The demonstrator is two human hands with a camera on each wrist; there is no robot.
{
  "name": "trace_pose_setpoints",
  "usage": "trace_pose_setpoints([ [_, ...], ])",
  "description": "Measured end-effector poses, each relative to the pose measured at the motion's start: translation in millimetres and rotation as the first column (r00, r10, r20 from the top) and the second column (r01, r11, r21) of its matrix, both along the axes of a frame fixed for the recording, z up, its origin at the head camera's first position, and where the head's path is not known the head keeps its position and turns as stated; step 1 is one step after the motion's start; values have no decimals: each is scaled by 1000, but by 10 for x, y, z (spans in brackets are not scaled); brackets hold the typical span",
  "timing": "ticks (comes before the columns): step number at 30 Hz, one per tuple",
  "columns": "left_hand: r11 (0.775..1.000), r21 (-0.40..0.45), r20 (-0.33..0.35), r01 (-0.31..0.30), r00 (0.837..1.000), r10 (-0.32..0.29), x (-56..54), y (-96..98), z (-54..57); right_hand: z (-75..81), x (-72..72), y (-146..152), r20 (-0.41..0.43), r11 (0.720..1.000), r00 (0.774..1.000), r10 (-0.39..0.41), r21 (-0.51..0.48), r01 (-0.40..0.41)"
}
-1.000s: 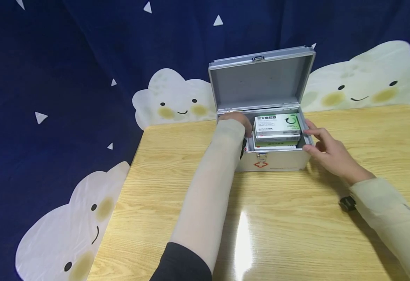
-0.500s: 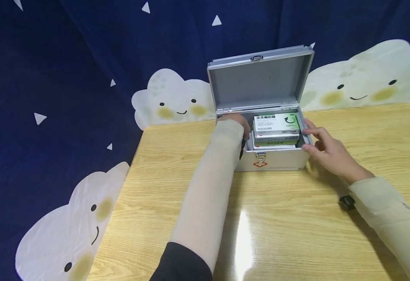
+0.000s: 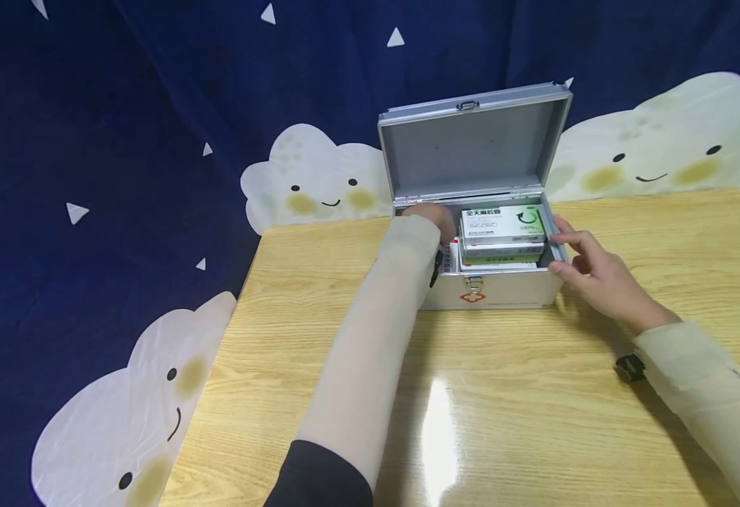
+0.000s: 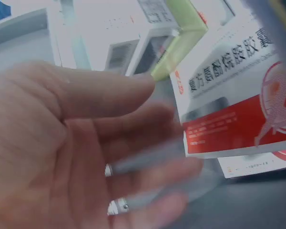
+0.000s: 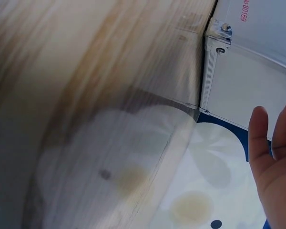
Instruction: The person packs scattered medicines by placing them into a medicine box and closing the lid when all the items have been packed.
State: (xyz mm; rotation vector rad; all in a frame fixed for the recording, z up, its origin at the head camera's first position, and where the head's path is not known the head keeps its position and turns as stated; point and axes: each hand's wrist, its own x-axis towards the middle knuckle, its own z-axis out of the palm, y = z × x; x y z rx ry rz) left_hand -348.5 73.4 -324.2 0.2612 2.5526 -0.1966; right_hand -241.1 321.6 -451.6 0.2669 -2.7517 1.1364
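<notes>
A silver first-aid case [image 3: 515, 292] stands on the table with its lid [image 3: 477, 148] raised. My left hand [image 3: 429, 218] reaches into the case's left part. In the left wrist view, its fingers [image 4: 148, 181] are loosely spread and hold nothing, beside a white and red medicine box [image 4: 224, 121]. My right hand [image 3: 604, 278] touches the case's right rim with thumb and fingertips. The right wrist view shows its fingers [image 5: 260, 124] fairly straight near the side wall. Stacked medicine boxes, a white and green one [image 3: 503, 224] on top, fill the case's right part.
The wooden table [image 3: 319, 338] extends in front of the case and to both sides. Behind it hangs a dark blue curtain [image 3: 154, 105] with white cloud shapes [image 3: 319, 169]. A dark device [image 3: 629, 367] is strapped at my right wrist.
My left hand has shifted slightly inside the case. More of a white printed box now shows between it and the stack. My right hand stays at the rim.
</notes>
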Motion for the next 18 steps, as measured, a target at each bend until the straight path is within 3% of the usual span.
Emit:
trace_pose_setpoints([
  [3, 991, -39, 51, 128, 991, -126, 2, 17, 12, 14, 7, 1, 0, 1000, 1000, -1, 7, 1],
  [5, 990, -45, 95, 134, 987, -129, 10, 12, 22, 15, 9, -4, 2, 1000, 1000, 3, 8, -3],
  [8, 997, -32, 109, 75, 991, -71, 23, -6, 41, 14, 10, -8, 4, 1000, 1000, 4, 8, -4],
  [13, 996, 58, 61, -70, 996, 66, 32, -61, 79, 15, 5, -2, 19, 1000, 1000, 11, -11, -11],
  [18, 998, 51, 86, -43, 996, 39, 11, -135, 90, 15, 0, 7, 33, 999, 999, 24, -31, -23],
])
